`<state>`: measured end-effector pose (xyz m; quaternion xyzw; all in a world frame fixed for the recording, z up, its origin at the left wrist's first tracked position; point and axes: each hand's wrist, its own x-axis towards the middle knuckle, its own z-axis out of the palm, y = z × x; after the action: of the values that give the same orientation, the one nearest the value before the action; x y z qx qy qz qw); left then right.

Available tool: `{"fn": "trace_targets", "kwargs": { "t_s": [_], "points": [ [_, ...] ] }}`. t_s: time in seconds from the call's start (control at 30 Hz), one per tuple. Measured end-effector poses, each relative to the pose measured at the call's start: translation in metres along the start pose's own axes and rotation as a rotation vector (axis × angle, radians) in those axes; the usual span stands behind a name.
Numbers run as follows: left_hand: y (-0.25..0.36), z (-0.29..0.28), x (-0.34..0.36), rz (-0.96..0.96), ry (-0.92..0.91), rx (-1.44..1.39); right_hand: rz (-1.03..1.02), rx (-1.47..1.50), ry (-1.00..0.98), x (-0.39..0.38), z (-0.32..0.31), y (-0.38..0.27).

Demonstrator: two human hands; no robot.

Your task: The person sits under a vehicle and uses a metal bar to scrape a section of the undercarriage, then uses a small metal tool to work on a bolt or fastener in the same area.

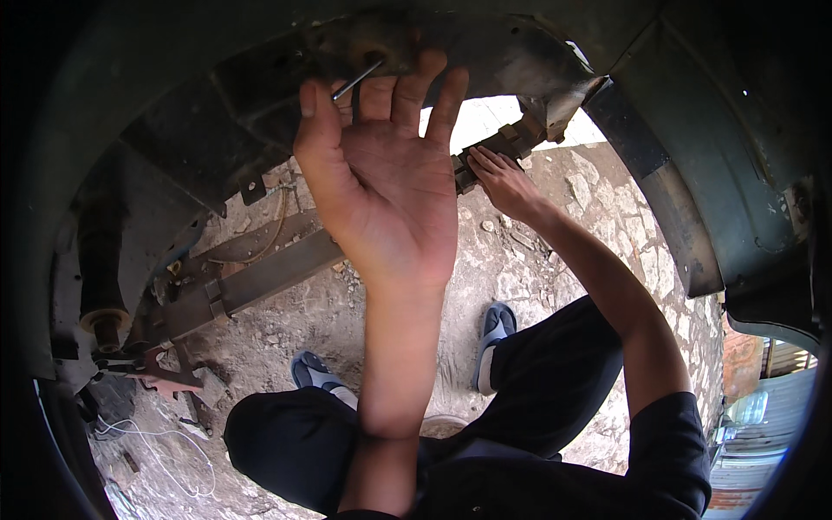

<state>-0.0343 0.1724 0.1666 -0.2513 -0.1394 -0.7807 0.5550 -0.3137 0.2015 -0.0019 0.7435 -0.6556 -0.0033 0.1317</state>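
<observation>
My left hand (386, 178) is raised in the middle, palm facing me. A thin metal rod (359, 80) is pinched between its thumb and index finger, while the other fingers are spread. The rod's far end points up at the dark underside of a vehicle's wheel arch (286, 74), near a hole. Its other end is hidden behind the thumb. Farther right, my right hand (507, 184) lies with fingers stretched out on a dark leaf spring (277, 271). The spring runs diagonally behind my left hand, with metal clamps around it.
A dark cylindrical part, perhaps a shock absorber (102, 269), hangs at the left. The body panel (728, 191) curves down on the right. Below lies rough, stony ground (277, 334) with a white cable (195, 464). Clear plastic bottles (750, 407) stand at the far right.
</observation>
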Motion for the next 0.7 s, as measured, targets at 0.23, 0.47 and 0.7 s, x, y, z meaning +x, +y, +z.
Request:
{"fn": "trace_targets", "kwargs": {
  "t_s": [0.23,0.47,0.7],
  "points": [
    [-0.019,0.002,-0.007,0.219,0.111,0.200,0.006,0.011,0.002,-0.002,-0.002,0.001],
    [-0.024,0.008,-0.005,0.399,0.082,0.419,0.010,-0.007,-0.014,-0.001,-0.003,-0.001],
    [-0.025,-0.003,0.001,0.565,0.036,0.720,0.005,-0.013,0.006,-0.001,-0.002,-0.002]
  ]
}}
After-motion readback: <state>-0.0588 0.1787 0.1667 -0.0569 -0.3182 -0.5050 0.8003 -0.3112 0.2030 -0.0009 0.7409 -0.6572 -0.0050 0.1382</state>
